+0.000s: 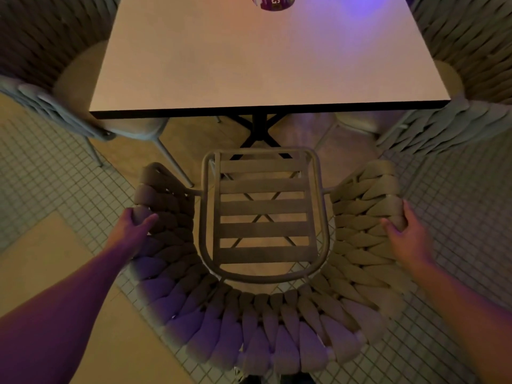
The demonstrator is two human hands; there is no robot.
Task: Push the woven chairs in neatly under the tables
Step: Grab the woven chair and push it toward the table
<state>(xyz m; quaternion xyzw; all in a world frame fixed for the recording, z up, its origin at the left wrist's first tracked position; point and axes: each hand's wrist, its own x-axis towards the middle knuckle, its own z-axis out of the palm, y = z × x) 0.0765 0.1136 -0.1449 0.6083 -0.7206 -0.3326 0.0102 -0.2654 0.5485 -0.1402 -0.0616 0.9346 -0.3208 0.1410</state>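
While both hands grip its curved woven back, the woven chair (263,231) stands just short of the table (249,65), its slatted seat (264,209) not yet under the top. Left hand (135,225) and right hand (407,231) each curl their fingers over the braided rim, thumbs inside.

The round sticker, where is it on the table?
In the head view, the round sticker lies at the table's far edge, near the middle, cut off by the frame's top.

both arms stretched out forward and down, left hand (136,223) and right hand (405,229) each curled around something, thumbs on the inner side, bare forearms spread wide
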